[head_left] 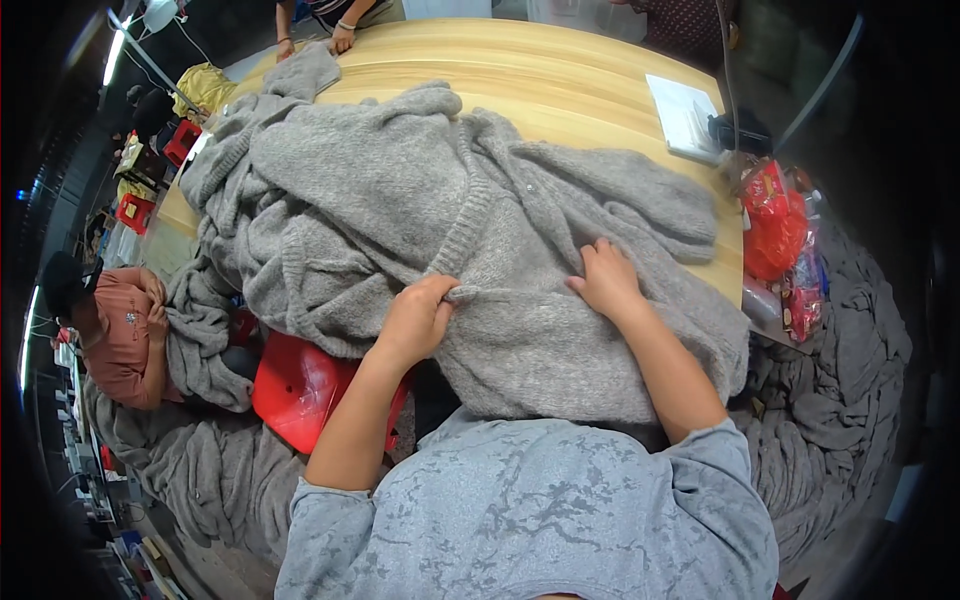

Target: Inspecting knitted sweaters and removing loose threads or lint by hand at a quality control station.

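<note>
- Grey knitted cardigan (420,200) lies spread and bunched over the wooden table (560,80), its lower part hanging off the near edge toward me
- My left hand (415,322) is closed on the ribbed front band (462,240) of the cardigan, fingers curled around the edge
- My right hand (606,280) presses flat on the knit just beside it, fingers spread, gripping nothing
- More grey knitwear (840,400) is heaped on the floor at my right and left
- Red plastic stool (300,390) stands under my left forearm
- Another person's hand (343,40) rests on the far table edge
</note>
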A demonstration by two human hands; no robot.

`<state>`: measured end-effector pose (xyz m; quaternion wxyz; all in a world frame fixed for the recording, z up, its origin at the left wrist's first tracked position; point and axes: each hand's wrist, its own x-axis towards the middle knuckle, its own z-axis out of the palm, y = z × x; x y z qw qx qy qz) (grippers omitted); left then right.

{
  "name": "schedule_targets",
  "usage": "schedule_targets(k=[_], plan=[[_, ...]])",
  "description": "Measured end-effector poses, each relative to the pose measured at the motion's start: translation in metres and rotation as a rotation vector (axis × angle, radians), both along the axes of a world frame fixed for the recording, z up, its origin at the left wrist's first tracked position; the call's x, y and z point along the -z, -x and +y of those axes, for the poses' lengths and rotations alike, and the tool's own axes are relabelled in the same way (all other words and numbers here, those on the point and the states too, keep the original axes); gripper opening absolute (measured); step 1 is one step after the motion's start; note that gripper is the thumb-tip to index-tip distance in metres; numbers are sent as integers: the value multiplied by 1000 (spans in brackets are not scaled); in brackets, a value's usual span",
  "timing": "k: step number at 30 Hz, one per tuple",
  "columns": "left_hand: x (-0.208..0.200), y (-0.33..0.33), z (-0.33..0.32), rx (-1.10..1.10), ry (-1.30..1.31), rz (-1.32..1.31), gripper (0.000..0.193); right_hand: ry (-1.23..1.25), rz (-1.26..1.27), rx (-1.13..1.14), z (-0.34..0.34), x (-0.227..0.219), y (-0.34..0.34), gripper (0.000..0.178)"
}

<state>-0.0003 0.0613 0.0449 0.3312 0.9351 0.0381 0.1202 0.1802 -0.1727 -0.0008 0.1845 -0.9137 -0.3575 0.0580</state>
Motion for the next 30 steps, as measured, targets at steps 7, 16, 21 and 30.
schedule_targets(k=[7,16,21,30], plan=[[-5,10,1,-64,184,-18,17,-366,375,332,-65,-61,-38,27],[-2,-9,-15,-62,426,94,15,322,-297,514,-183,-116,12,44],[-3,-15,-25,58,248,-57,13,-419,169,74,-78,-91,39,38],[11,-6,-33,-60,712,173,10,-572,659,-200,39,-23,82,18]])
